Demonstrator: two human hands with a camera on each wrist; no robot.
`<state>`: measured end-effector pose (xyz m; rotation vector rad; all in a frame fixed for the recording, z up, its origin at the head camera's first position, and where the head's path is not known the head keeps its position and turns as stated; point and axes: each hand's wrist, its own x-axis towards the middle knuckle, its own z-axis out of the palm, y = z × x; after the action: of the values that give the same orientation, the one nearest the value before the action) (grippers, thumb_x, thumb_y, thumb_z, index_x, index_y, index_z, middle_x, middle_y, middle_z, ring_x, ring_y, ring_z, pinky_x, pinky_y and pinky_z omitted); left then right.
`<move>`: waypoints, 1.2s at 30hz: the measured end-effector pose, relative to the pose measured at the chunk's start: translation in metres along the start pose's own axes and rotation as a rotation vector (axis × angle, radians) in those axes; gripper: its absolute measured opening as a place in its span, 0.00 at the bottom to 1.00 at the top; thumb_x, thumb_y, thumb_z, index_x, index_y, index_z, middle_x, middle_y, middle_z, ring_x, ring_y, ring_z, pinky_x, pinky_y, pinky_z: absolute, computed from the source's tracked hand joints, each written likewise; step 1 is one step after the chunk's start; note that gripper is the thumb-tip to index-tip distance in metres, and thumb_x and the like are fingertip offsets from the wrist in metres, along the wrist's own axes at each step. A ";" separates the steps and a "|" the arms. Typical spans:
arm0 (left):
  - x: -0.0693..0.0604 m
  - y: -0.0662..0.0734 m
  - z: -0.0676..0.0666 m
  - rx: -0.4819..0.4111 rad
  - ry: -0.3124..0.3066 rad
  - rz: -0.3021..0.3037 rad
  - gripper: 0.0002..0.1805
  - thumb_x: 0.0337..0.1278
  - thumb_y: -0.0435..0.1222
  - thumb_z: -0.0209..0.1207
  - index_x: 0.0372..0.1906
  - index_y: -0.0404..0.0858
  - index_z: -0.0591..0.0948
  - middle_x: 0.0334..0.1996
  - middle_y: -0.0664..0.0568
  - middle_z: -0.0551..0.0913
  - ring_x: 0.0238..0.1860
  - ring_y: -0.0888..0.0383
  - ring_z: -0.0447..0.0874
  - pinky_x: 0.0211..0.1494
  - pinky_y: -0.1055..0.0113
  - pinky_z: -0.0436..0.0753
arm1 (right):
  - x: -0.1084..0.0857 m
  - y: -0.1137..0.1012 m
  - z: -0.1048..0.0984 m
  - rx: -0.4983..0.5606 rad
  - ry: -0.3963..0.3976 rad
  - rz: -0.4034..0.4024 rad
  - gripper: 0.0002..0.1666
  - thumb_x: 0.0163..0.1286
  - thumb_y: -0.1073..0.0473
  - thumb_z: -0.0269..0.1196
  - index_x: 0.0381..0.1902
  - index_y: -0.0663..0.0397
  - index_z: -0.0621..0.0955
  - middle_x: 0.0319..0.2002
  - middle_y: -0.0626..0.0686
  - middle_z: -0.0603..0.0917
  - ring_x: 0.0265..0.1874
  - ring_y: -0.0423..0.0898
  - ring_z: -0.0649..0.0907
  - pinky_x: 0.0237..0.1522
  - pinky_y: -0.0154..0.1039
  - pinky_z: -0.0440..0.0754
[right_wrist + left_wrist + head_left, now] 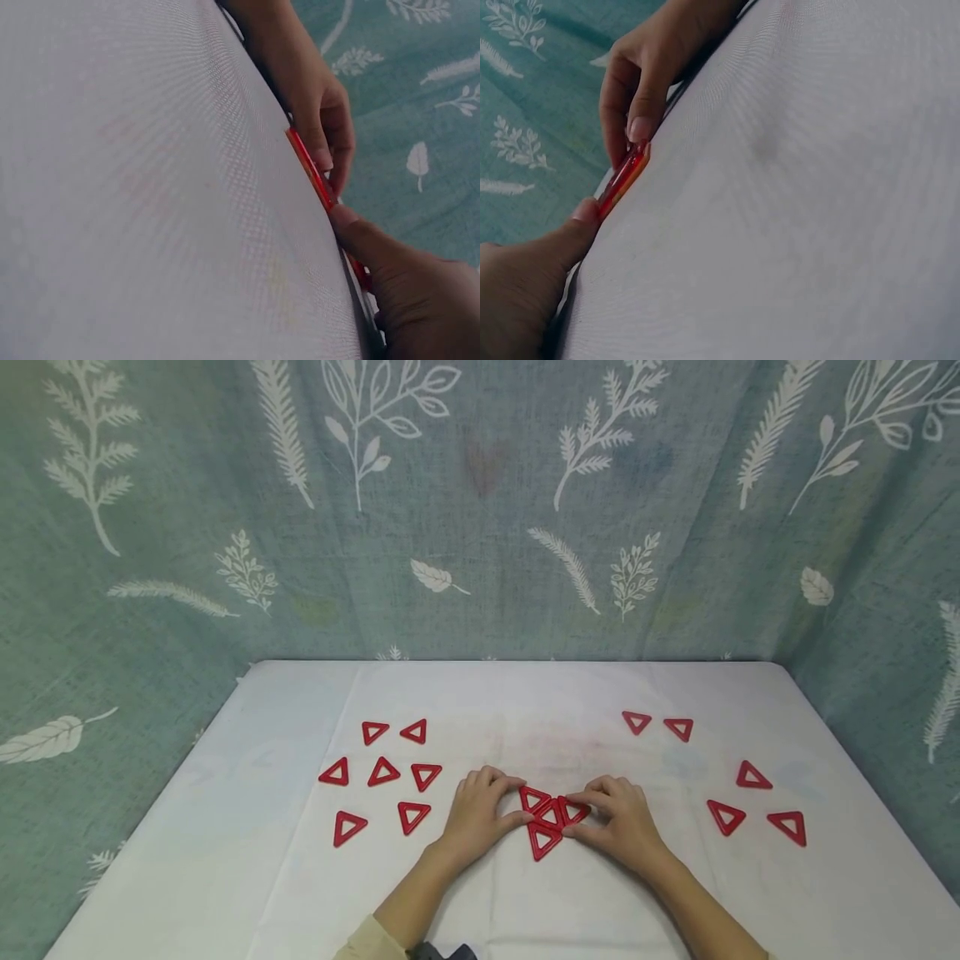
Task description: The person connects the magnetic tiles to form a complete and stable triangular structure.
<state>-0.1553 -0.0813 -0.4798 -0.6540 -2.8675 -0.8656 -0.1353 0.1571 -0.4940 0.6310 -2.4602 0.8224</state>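
Four red triangle frames lie together between the hands. The left hand has its thumb and index finger around the upper-left triangle. With thumb and index finger, the right hand pinches the right-hand triangle. Between these two is a middle triangle, and a lower triangle adjoins it below. In the left wrist view, the left thumb of the left hand touches the red pieces, seen edge-on. The right wrist view shows the right hand at red pieces, partly hidden by fingers.
Several loose red triangles lie on the left of the white-covered table. More sit on the right, two at the back and three nearer. A patterned green curtain hangs behind the table.
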 end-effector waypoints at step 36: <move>0.000 0.002 0.002 -0.076 0.129 -0.013 0.28 0.39 0.49 0.72 0.46 0.44 0.76 0.40 0.57 0.76 0.43 0.61 0.70 0.47 0.63 0.71 | 0.005 -0.009 -0.003 0.040 0.007 0.295 0.28 0.38 0.53 0.80 0.40 0.52 0.84 0.35 0.47 0.85 0.34 0.41 0.75 0.40 0.43 0.71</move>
<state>-0.1543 -0.0786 -0.4804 -0.5646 -2.7391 -0.9841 -0.1335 0.1517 -0.4850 0.2795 -2.5719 0.9836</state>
